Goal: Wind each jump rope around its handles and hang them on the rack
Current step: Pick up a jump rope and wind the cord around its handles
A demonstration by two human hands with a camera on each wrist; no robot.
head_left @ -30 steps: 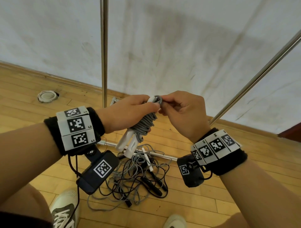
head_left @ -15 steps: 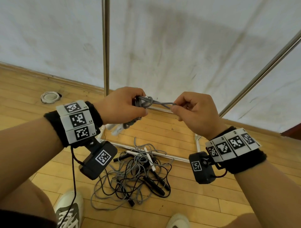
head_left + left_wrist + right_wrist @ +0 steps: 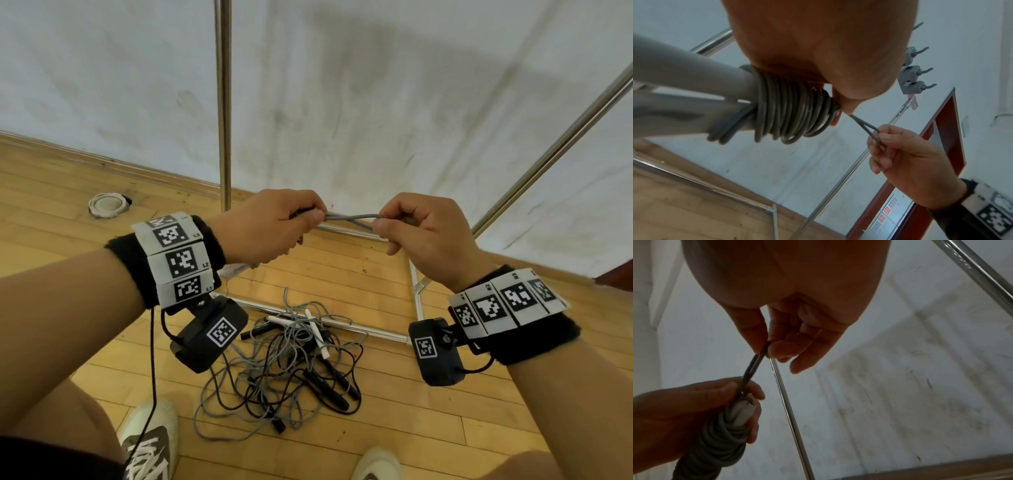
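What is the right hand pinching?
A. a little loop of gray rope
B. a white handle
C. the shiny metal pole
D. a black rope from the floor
A: the right hand pinches a short loop of gray rope between thumb and fingers, stretched out from the wound bundle that the left hand holds.
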